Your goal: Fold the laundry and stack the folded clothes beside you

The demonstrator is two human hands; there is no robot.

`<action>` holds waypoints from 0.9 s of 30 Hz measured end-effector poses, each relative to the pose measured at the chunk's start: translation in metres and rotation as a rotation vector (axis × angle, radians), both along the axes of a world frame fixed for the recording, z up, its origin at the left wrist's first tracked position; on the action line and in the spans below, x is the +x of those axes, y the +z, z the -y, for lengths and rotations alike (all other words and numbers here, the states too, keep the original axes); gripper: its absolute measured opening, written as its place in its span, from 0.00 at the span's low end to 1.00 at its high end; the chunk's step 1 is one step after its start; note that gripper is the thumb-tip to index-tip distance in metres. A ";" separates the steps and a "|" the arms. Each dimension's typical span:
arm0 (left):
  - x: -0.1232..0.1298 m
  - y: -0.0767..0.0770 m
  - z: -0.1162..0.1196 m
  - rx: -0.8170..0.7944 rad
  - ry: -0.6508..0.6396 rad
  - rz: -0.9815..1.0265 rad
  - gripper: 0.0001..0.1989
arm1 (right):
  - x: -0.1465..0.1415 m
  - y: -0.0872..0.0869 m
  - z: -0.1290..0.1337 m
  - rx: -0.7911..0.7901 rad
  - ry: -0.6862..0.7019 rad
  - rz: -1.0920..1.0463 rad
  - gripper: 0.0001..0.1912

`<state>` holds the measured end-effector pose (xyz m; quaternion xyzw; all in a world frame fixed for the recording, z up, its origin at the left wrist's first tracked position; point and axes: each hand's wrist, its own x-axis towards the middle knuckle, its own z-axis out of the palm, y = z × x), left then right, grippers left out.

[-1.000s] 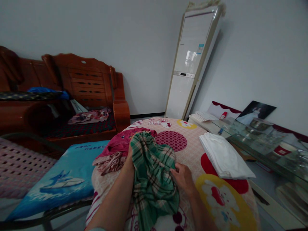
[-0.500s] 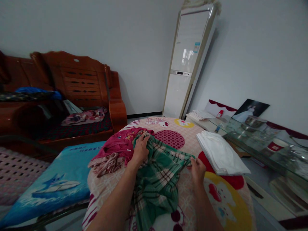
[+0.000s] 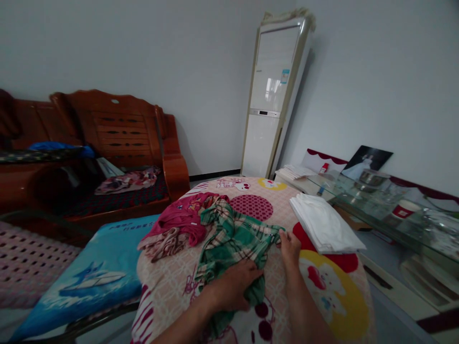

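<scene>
A green plaid shirt (image 3: 247,240) with a row of snap buttons lies rumpled across the round table. My right hand (image 3: 289,247) pinches the shirt's right end by the button edge. Over the lower part of the shirt is my left hand (image 3: 237,283), palm down, its thumb apart from the fingers; it seems to touch the cloth without gripping it. Just left of the shirt, a pink garment (image 3: 184,212) lies crumpled, with a pale pink piece of cloth (image 3: 167,244) at its near side.
A patterned tablecloth (image 3: 276,193) covers the table. Folded white cloth (image 3: 324,224) lies at its right edge. Beyond stands a glass-topped cabinet (image 3: 380,215) with a cup and bowl. On the left are a blue cushion (image 3: 103,267) and wooden sofa (image 3: 122,124); a tall air conditioner (image 3: 265,105) stands behind.
My left hand has left the shirt's upper left part and come toward me, over its lower part. My right hand keeps its pinch on the right end. The view has shifted slightly.
</scene>
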<state>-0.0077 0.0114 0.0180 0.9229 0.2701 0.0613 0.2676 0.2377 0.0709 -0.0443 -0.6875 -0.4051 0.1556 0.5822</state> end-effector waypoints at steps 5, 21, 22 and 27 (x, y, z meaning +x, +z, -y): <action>0.001 -0.017 0.006 0.048 0.217 -0.036 0.30 | -0.006 0.011 0.005 -0.008 0.016 -0.028 0.22; -0.028 0.000 -0.039 0.071 0.682 0.604 0.06 | -0.013 0.012 0.005 0.041 0.218 0.123 0.22; -0.031 0.001 -0.042 0.074 0.692 0.612 0.06 | -0.015 0.012 0.006 0.057 0.244 0.153 0.24; -0.049 0.011 -0.045 -0.081 0.393 0.366 0.16 | -0.020 0.008 0.005 0.115 0.386 0.355 0.29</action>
